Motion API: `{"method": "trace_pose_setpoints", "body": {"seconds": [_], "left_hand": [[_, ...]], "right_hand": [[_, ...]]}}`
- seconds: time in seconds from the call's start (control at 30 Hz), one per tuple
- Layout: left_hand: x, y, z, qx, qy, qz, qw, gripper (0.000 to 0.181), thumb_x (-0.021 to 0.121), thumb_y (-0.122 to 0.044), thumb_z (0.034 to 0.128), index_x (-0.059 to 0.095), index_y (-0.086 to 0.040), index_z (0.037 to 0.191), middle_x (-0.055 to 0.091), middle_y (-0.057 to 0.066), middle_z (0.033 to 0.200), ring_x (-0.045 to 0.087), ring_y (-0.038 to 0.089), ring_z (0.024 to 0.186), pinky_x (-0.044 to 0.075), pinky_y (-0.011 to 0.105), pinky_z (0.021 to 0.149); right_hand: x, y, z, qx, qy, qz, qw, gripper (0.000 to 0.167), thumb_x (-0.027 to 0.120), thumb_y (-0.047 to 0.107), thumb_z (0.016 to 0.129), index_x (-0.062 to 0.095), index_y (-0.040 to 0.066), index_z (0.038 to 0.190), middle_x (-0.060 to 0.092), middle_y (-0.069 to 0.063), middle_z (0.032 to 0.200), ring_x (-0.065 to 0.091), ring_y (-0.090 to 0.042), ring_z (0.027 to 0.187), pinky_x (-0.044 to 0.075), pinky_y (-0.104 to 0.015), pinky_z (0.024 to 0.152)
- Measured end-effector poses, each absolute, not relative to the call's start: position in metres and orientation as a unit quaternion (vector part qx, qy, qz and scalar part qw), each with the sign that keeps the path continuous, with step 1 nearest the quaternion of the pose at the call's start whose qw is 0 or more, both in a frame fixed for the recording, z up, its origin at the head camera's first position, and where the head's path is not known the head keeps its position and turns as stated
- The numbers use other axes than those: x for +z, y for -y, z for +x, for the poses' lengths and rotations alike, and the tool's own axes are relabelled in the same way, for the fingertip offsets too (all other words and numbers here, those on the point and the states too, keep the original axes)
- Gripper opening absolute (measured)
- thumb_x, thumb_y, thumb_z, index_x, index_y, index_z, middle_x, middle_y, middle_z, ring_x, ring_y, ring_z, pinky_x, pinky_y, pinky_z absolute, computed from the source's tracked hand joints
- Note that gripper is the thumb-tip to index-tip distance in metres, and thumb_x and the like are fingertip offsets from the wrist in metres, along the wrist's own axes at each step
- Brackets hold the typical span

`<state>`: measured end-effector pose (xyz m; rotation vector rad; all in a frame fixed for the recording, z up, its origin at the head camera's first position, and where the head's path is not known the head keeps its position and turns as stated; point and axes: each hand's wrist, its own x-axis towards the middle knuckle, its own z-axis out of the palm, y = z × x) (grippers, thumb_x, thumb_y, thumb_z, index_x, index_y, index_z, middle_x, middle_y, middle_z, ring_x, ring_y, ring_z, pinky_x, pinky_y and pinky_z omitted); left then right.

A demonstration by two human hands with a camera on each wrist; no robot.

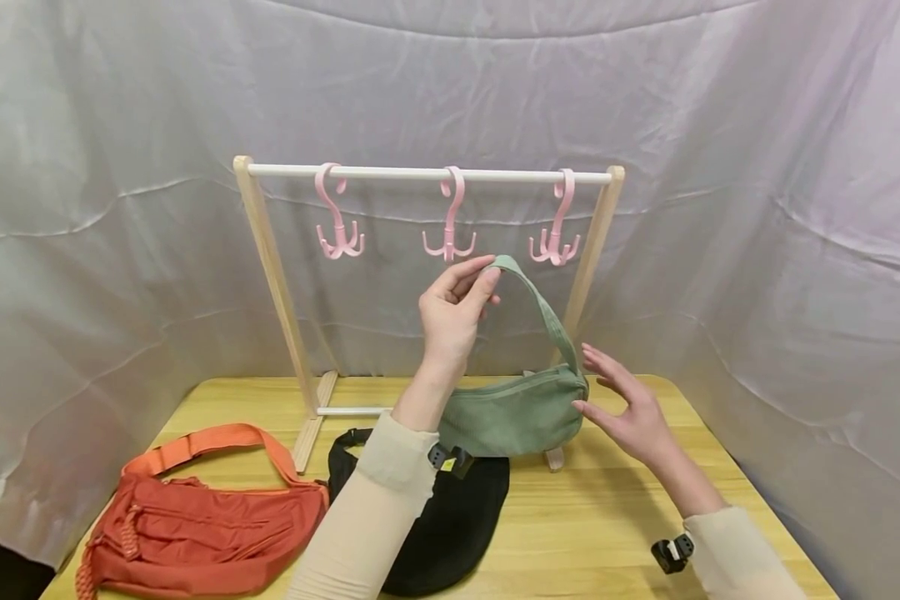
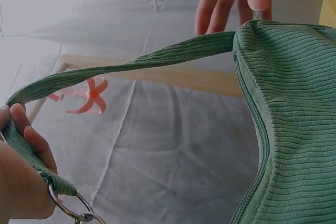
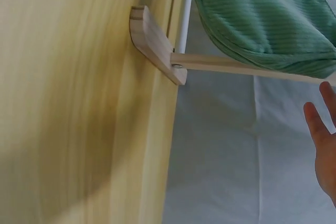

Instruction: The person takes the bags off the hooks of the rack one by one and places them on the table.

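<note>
A green corduroy shoulder bag (image 1: 521, 412) hangs in the air in front of the rack, held up by its strap (image 1: 543, 312). My left hand (image 1: 453, 312) pinches the top of that strap between thumb and fingers, just below the middle pink hook (image 1: 450, 221). Metal rings (image 2: 71, 208) at one strap end show in the left wrist view. Beside the bag's right end, my right hand (image 1: 630, 408) is spread with fingers extended; whether a fingertip touches the fabric I cannot tell. My left forearm hides part of the bag's left side.
A wooden rack (image 1: 273, 283) with a white rail (image 1: 390, 172) stands at the table's back. Pink hooks hang at its left (image 1: 337, 217) and right (image 1: 558, 221). An orange-red bag (image 1: 210, 533) and a black bag (image 1: 457, 525) lie on the wooden table (image 1: 585, 533).
</note>
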<state>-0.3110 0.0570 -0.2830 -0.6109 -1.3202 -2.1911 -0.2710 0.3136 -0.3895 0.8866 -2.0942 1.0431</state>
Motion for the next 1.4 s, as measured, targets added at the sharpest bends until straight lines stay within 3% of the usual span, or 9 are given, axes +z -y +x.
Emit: {"method": "trace_pose_setpoints", "body": {"seconds": [0.37, 0.6, 0.93, 1.3, 1.4], "left_hand": [[-0.284, -0.059, -0.309, -0.802, 0.49, -0.23, 0.252, 0.023, 0.073, 0.001, 0.0951, 0.072, 0.01, 0.116, 0.076, -0.009, 0.087, 0.065, 0.007, 0.062, 0.045, 0.02, 0.055], [-0.285, -0.059, -0.309, -0.805, 0.487, -0.229, 0.25, 0.024, 0.073, 0.001, 0.0952, 0.071, 0.011, 0.117, 0.076, -0.01, 0.086, 0.065, 0.006, 0.062, 0.046, 0.019, 0.055], [-0.286, -0.058, -0.309, -0.81, 0.483, -0.226, 0.245, 0.024, 0.074, 0.001, 0.0948, 0.072, 0.01, 0.116, 0.076, -0.008, 0.087, 0.065, 0.006, 0.062, 0.046, 0.019, 0.055], [-0.289, -0.052, -0.312, -0.809, 0.486, -0.225, 0.243, 0.024, 0.074, -0.002, 0.0958, 0.073, 0.007, 0.118, 0.077, -0.008, 0.087, 0.065, 0.007, 0.064, 0.047, 0.019, 0.057], [-0.29, -0.049, -0.314, -0.808, 0.486, -0.223, 0.247, 0.024, 0.074, -0.002, 0.0956, 0.073, 0.007, 0.117, 0.077, -0.008, 0.086, 0.065, 0.007, 0.064, 0.047, 0.02, 0.057]], "right_hand": [[-0.401, -0.308, -0.274, 0.461, 0.774, 0.333, 0.28, 0.075, 0.077, -0.026, 0.074, 0.051, -0.013, 0.144, 0.049, -0.034, 0.149, 0.057, -0.005, 0.132, 0.049, -0.021, 0.103], [-0.423, -0.31, -0.295, 0.465, 0.771, 0.316, 0.298, 0.08, 0.078, -0.026, 0.074, 0.053, -0.006, 0.147, 0.053, -0.027, 0.149, 0.056, 0.0, 0.129, 0.047, -0.016, 0.103], [-0.406, -0.29, -0.279, 0.486, 0.771, 0.269, 0.311, 0.061, 0.073, -0.025, 0.08, 0.058, -0.012, 0.138, 0.069, -0.032, 0.117, 0.064, -0.001, 0.109, 0.053, -0.015, 0.09], [-0.414, -0.292, -0.287, 0.501, 0.76, 0.259, 0.323, 0.051, 0.072, -0.026, 0.081, 0.063, -0.014, 0.13, 0.066, -0.032, 0.116, 0.065, 0.0, 0.105, 0.056, -0.016, 0.082], [-0.423, -0.297, -0.295, 0.51, 0.753, 0.258, 0.326, 0.051, 0.071, -0.027, 0.08, 0.064, -0.014, 0.129, 0.067, -0.027, 0.121, 0.065, 0.001, 0.107, 0.056, -0.015, 0.083]]}}
